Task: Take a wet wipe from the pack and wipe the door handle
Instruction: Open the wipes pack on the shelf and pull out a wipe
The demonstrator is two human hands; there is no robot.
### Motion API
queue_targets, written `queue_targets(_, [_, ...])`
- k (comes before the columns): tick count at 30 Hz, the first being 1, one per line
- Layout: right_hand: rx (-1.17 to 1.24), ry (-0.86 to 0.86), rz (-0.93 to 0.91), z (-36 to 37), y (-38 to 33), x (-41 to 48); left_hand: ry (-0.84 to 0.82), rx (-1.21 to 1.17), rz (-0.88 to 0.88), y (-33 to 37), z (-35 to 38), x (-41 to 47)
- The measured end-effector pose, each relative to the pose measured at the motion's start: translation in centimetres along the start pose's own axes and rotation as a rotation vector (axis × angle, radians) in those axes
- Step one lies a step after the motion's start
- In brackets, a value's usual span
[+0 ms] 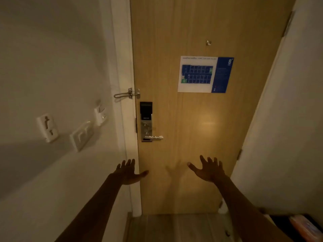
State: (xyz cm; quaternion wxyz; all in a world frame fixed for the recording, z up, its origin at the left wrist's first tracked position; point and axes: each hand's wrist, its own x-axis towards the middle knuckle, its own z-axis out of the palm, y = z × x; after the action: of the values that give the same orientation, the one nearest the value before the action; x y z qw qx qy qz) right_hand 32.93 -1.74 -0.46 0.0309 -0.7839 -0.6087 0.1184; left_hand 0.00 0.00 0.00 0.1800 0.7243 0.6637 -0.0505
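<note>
A silver lever door handle [154, 137] sticks out to the right from a metal lock plate [146, 122] on the left side of a wooden door [188, 154]. Below the handle, my left hand [130, 172] and my right hand [208, 169] are both held out toward the door with fingers spread and nothing in them. An orange and pink pack [305, 226], possibly the wet wipes, lies at the bottom right corner, partly cut off by the frame edge.
A swing latch [127, 94] sits above the lock on the white door frame. Wall sockets and a switch [81, 136] are on the left wall. A blue evacuation plan [205, 74] hangs on the door. A white wall [288, 119] closes in on the right.
</note>
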Motion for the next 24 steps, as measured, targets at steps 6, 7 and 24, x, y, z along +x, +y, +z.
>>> queue_targets(6, [0.029,0.013,0.102,-0.2,6.0,1.5,-0.035,0.008,0.115,5.9,0.6,3.3])
queue_targets(7, [0.030,0.007,0.111,-0.2,7.2,1.8,-0.045,0.013,0.128,7.2,0.8,4.1])
queue_targets(24, [0.065,-0.043,0.333,-1.6,30.3,8.7,-0.219,0.109,0.421,34.4,5.8,16.2])
